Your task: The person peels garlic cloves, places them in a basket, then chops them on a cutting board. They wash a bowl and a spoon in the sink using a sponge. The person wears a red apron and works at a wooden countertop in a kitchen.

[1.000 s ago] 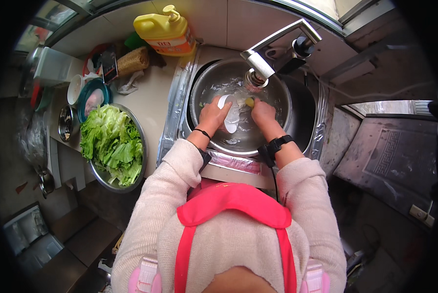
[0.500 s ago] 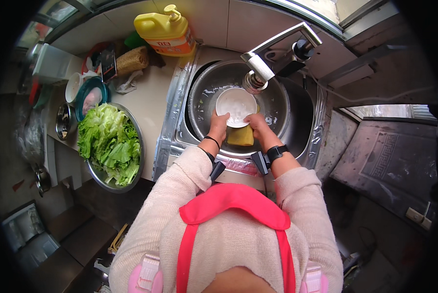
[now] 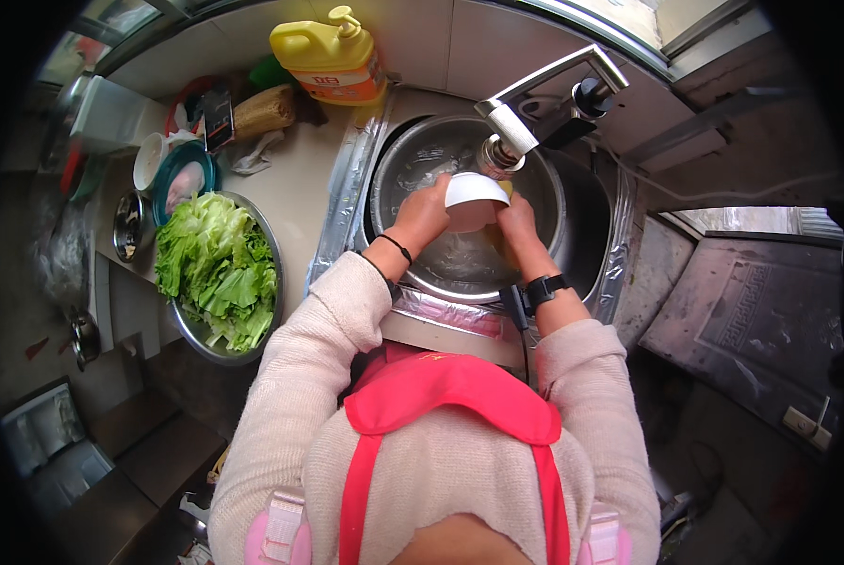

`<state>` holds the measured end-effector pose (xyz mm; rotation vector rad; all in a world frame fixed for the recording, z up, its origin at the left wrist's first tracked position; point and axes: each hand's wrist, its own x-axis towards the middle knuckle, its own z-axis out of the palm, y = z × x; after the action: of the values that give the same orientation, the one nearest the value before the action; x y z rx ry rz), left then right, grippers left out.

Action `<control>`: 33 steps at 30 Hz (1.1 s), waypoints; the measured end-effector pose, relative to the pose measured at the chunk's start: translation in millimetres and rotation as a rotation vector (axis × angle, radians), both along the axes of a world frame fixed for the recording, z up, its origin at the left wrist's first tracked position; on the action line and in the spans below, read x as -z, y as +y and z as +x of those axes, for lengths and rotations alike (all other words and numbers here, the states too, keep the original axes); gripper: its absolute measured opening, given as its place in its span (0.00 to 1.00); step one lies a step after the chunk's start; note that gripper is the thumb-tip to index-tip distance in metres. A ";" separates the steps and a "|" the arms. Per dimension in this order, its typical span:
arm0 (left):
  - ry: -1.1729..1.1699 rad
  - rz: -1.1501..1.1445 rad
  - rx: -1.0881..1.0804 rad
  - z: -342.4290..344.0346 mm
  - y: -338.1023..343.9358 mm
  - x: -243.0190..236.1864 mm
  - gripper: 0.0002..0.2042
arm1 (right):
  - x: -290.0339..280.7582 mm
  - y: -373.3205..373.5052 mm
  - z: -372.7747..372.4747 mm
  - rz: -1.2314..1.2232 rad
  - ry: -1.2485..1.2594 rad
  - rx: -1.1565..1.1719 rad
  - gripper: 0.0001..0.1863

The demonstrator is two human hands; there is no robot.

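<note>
"Tipped onto its edge, the white bowl (image 3: 474,190) has swung round from facing upward half a second ago; the yellow cloth (image 3: 508,186), laid out below it then, now only peeks past the right hand (image 3: 517,226)."

"Meaning what for the work?"

"I'd judge a different face of the bowl is being handled, with nothing set down yet. Its bright band is uppermost, a shaded pinkish face beneath; which is the inside, I can't say."

"And the fingers?"

"Left hand (image 3: 424,215): fingers curled round, gripping the bowl's left end. On the right they're at the other end, partly hidden, so I can't tell whether they hold bowl, cloth or both."

"Where's the bowl, exactly?"

"Over the round metal basin (image 3: 384,200), just in front of the faucet (image 3: 511,127). Rippled water (image 3: 464,254) lies in the basin, which sits in the sink (image 3: 587,221), edged with crinkled silvery wrap (image 3: 354,179)."

"Farther out?"

"Left, on the countertop (image 3: 304,179): a metal dish (image 3: 219,356) heaped with leafy greens (image 3: 219,268), a teal bowl (image 3: 207,169) holding something pale, and a brown fibrous scrubber (image 3: 264,111). A yellow jug (image 3: 311,47) with a pump stands by the sink's back left corner."

"And the room?"

"Pale wall tiles (image 3: 413,42) behind, a window (image 3: 620,19) above, a dark patterned panel (image 3: 733,320) off to the right."
</note>
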<state>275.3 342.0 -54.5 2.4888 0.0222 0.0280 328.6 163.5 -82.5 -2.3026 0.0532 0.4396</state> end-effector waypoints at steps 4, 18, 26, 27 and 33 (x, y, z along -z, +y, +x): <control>-0.025 0.418 0.146 14.0 -17.4 -13.5 0.11 | -22.2 19.4 -7.5 -0.265 -0.255 -0.271 0.14; 0.227 -0.782 -0.644 -8.7 -14.2 85.4 0.21 | 15.9 18.4 -16.8 -0.254 0.026 -0.045 0.22; 0.495 -1.207 -0.645 -23.4 -39.1 75.6 0.17 | 44.9 24.2 -31.2 1.153 0.434 0.526 0.21; 0.411 -1.239 -0.606 -25.9 -43.1 70.1 0.17 | 43.5 26.6 -32.6 1.196 0.506 0.516 0.20; 0.093 -0.505 -0.418 -24.2 -17.0 39.4 0.21 | 12.6 20.6 -35.4 1.152 0.519 0.469 0.19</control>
<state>251.1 324.9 -93.9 1.9412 0.5231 0.0728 293.2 184.1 -95.1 -0.9675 0.4556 0.5957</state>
